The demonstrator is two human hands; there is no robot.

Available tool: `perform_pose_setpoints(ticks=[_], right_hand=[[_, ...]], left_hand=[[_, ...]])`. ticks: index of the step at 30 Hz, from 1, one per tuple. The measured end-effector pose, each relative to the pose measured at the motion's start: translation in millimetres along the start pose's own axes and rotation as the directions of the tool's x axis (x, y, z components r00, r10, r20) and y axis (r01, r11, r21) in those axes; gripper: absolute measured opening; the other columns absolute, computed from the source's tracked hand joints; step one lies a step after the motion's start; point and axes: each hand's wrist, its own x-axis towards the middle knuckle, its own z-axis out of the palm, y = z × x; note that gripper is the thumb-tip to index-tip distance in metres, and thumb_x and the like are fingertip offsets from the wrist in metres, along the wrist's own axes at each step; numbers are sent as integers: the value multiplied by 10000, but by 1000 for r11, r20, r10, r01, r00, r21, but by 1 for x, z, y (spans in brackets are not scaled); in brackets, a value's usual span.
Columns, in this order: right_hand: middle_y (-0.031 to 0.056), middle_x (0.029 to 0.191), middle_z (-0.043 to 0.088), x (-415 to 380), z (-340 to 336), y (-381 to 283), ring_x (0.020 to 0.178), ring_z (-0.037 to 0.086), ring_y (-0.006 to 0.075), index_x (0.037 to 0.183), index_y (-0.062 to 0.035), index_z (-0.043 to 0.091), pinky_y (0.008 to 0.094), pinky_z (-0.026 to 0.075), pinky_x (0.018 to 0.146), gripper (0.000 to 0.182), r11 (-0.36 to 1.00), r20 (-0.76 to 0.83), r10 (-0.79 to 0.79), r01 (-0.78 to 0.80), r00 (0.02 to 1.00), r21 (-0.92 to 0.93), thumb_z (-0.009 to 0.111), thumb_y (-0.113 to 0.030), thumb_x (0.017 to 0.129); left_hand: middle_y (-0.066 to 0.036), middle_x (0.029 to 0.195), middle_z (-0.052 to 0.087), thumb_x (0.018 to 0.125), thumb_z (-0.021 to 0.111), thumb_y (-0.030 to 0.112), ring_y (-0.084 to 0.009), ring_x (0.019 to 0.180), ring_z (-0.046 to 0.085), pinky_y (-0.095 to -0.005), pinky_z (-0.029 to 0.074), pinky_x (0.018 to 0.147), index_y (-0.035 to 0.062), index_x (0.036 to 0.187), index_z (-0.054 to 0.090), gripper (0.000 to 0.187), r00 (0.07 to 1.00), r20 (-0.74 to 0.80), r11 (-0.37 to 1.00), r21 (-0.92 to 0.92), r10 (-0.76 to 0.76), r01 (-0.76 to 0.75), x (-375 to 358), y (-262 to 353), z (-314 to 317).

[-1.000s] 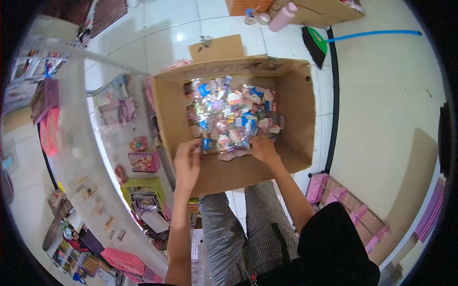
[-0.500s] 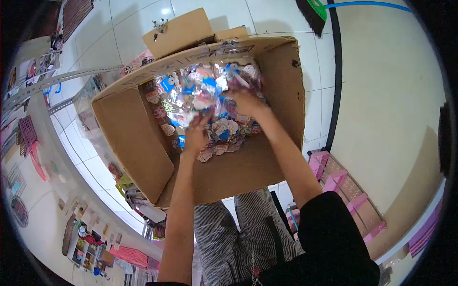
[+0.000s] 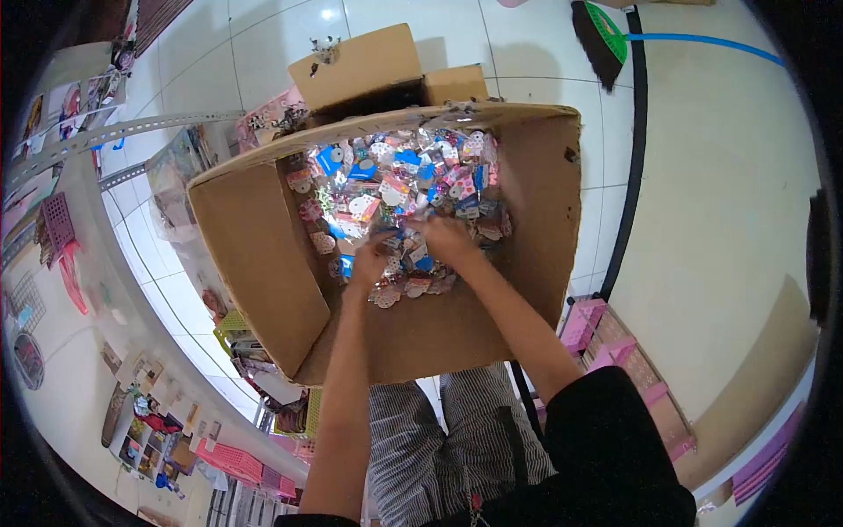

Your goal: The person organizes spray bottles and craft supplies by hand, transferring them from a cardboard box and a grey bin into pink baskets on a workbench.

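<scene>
A large cardboard box [image 3: 421, 338] stands open before me, with many small plastic-wrapped packets [image 3: 395, 176] in white, blue and pink inside. My left hand [image 3: 370, 262] is over the lower middle of the pile, its fingers on or just above the packets. Close on its right, my right hand [image 3: 443, 241] reaches into the same part of the pile, fingers pointing left. The fingertips of both hands nearly meet. Blur and the packets around them hide whether either hand grips one.
Beyond the box lie smaller cardboard boxes [image 3: 360, 66] on the tiled floor [image 3: 562, 123]. A broom [image 3: 601, 44] is at the top right, a pink rack [image 3: 632, 369] at the lower right. Shelving and baskets [image 3: 237, 465] line the left.
My right hand has moved down and left across the pile, closer to my left hand. The packets at the upper right are now uncovered. The whole view has shifted slightly.
</scene>
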Motion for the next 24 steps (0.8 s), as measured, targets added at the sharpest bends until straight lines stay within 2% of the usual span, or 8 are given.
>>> perform_pose_setpoints(ticks=[3, 8, 9, 14, 18, 20, 22, 24], right_hand=[[122, 882, 563, 11, 35, 8, 593, 581, 188, 1007, -203, 536, 321, 446, 488, 342, 950, -302, -161, 65, 939, -305, 482, -90, 689], [82, 959, 536, 12, 20, 21, 607, 575, 192, 962, -218, 544, 315, 444, 563, 279, 895, -299, -272, 126, 915, -428, 466, -114, 716], [74, 922, 537, 14, 19, 25, 607, 576, 198, 953, -226, 547, 329, 440, 577, 261, 871, -212, -423, 330, 881, -364, 467, -129, 725], [22, 787, 509, 13, 29, 21, 600, 559, 185, 932, -240, 506, 314, 429, 537, 216, 766, 58, -521, 497, 851, -409, 460, -165, 734], [33, 815, 506, 20, 21, 12, 823, 497, 151, 858, -162, 550, 295, 392, 713, 154, 695, -172, -610, 417, 774, -586, 459, -184, 735], [30, 810, 505, 26, 17, 14, 812, 492, 157, 847, -145, 544, 297, 390, 712, 147, 707, -217, -603, 388, 767, -591, 474, -172, 720], [24, 799, 503, 31, 19, 16, 789, 482, 169, 826, -111, 534, 300, 386, 711, 143, 745, -302, -573, 330, 762, -579, 504, -146, 690], [28, 792, 511, 34, 21, 20, 787, 486, 173, 842, -104, 525, 303, 381, 709, 155, 740, -305, -578, 329, 757, -587, 504, -126, 690]], left_hand=[[-168, 789, 587, 699, 510, 83, -281, 739, 577, -361, 453, 621, 141, 1066, 507, 372, 990, -140, 976, 211, -16, 46, -4, 6, 28], [-158, 889, 582, 714, 535, 197, -332, 845, 546, -415, 435, 712, 197, 1042, 498, 330, 954, -217, 964, 118, -208, 238, -8, -22, 50], [-158, 889, 582, 714, 535, 197, -332, 845, 546, -415, 435, 712, 197, 1042, 498, 330, 951, -223, 963, 113, -213, 243, -8, -25, 51], [-144, 990, 562, 670, 526, 173, -276, 931, 530, -365, 418, 774, 208, 1090, 502, 422, 964, 10, 962, 64, -265, 264, -4, -54, 43], [-138, 983, 570, 654, 525, 176, -245, 953, 525, -336, 415, 779, 175, 1029, 560, 377, 945, 144, 954, -4, -295, 298, 17, -118, 40], [-122, 918, 595, 658, 513, 143, -226, 891, 557, -328, 432, 747, 120, 941, 602, 297, 961, 234, 979, -107, -144, 173, -6, -49, 4], [-90, 829, 611, 700, 492, 66, -198, 735, 585, -318, 449, 679, 77, 886, 598, 214, 948, -278, 988, -57, -157, 147, -9, -29, -12], [-117, 806, 608, 729, 493, 54, -228, 714, 590, -320, 451, 658, 2, 874, 563, 169, 708, -706, 993, -97, -19, -70, -5, -22, -21]])
